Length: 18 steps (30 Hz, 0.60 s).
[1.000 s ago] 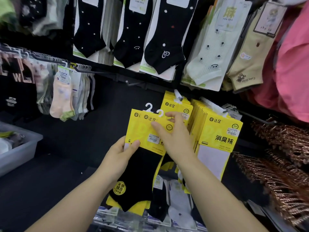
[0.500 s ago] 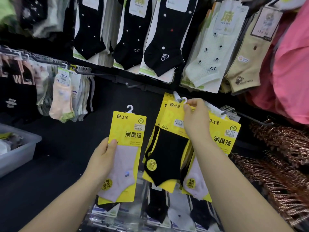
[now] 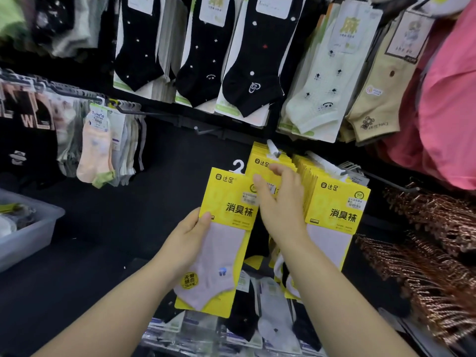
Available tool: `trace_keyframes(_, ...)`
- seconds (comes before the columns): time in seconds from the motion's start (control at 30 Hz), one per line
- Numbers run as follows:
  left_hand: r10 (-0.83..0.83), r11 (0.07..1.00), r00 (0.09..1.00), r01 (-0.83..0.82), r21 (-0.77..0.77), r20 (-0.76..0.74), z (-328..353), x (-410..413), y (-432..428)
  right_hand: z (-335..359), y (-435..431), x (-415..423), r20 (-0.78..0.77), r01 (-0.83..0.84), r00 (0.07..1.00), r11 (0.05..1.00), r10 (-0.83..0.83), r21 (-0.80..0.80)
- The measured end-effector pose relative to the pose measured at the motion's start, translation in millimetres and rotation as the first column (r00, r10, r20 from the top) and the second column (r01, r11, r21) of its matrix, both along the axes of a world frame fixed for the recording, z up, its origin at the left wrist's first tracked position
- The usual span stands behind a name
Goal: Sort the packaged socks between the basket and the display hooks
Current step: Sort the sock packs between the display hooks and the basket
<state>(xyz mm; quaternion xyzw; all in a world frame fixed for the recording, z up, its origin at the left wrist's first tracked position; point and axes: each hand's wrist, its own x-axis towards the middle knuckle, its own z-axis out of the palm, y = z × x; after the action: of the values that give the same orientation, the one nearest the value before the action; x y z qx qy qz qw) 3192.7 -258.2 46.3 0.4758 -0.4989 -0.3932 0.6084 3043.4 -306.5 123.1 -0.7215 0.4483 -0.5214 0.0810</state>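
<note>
My left hand (image 3: 189,237) grips a yellow pack of pale lilac socks (image 3: 222,243) by its left edge, its white hook pointing up. My right hand (image 3: 279,199) hovers with fingers spread just in front of the yellow packs hanging on a display hook (image 3: 265,161); it holds nothing. A second bunch of yellow packs with white socks (image 3: 334,215) hangs on the hook to the right. A grey plastic basket (image 3: 31,235) with a few items sits at the far left.
Black, pale green and beige socks (image 3: 247,81) hang on the row above. Peach and grey sock packs (image 3: 100,148) hang at left. Copper-coloured hangers (image 3: 432,256) pile at right beside pink cloth (image 3: 450,99). More sock packs (image 3: 257,320) lie below my hands.
My right hand hung the black-sock pack on the hook, let go and drew back toward the lilac pack. My left hand raised the lilac pack up and to the right.
</note>
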Motion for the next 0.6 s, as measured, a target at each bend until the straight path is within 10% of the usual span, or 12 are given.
trace_keyframes(0.23,-0.076,0.995,0.987,0.084,-0.051,0.141,4.6,-24.2,-10.9,9.1,-4.0,-24.2,0.237,0.013,0.971,0.999,-0.025,0.051)
trace_keyframes(0.6,-0.082,0.996,0.973,0.087,-0.017,0.217,4.4,-23.8,-14.6,30.8,-49.2,-11.4,0.120,0.117,0.984,0.987,-0.130,0.107)
